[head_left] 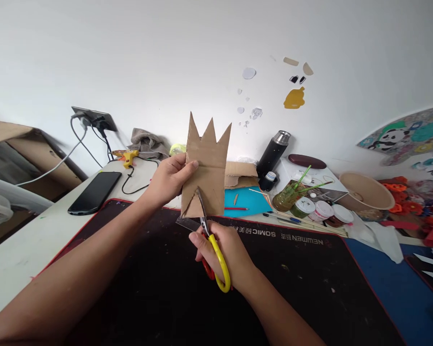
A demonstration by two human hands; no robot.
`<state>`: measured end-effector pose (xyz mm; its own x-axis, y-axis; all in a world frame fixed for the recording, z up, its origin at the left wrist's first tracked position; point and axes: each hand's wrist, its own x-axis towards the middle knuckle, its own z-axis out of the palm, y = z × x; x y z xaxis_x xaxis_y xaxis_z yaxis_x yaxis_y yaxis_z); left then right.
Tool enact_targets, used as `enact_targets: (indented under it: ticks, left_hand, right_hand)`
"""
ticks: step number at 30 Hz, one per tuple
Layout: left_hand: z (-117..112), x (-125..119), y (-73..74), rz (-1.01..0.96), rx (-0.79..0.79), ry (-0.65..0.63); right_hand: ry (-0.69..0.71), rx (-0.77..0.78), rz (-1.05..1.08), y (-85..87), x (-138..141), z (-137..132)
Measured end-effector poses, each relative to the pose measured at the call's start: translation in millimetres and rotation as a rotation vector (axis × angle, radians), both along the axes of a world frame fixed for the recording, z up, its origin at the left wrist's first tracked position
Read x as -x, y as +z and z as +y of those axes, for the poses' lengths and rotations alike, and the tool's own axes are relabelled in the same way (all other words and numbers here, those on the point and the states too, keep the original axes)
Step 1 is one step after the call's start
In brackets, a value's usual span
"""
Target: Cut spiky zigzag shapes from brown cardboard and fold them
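A piece of brown cardboard (206,166) is held upright above the mat, its top edge cut into three pointed spikes. My left hand (171,177) grips its left side, thumb in front and fingers behind. In my right hand (226,250) is a pair of scissors (220,262) with yellow and red handles. One blade lies across the front of the cardboard's lower part, its tip near the top of a triangular cut at the bottom left. The other blade sticks out to the left below the cardboard, so the scissors are spread.
A black mat (147,288) with a red edge covers the desk. On the left lie a phone (95,193) and a yellow glue gun (127,156). A black thermos (273,154), paint jars (323,210) and a round bowl (366,192) stand behind to the right.
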<state>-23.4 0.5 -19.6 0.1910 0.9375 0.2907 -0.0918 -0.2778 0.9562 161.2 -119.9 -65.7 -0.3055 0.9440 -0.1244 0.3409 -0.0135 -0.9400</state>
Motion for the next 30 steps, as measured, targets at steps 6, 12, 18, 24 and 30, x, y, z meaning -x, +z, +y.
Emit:
enact_targets:
  ticks: [6,12,18,24,30]
  left_hand:
    - [-5,-4,2.7,0.066,0.005,-0.020]
    - [-6,-9,0.0,0.011,0.027,-0.002]
    - [-5,-9,-4.0,-0.001,0.044,0.012]
    - [-5,-8,-5.5,0.021,0.050,0.017]
    - [-5,-9,-7.5,0.029,0.051,0.021]
  right_hand:
    - [0.004,0.041,0.034,5.5,-1,1]
    - [-0.064,0.111,0.106,-3.1,1,0]
    - [-0.071,0.082,0.094,-5.0,1,-3]
    - [-0.068,0.079,0.079,-3.5,3,-4]
    - [-0.082,0.050,0.073,-6.6,6,-4]
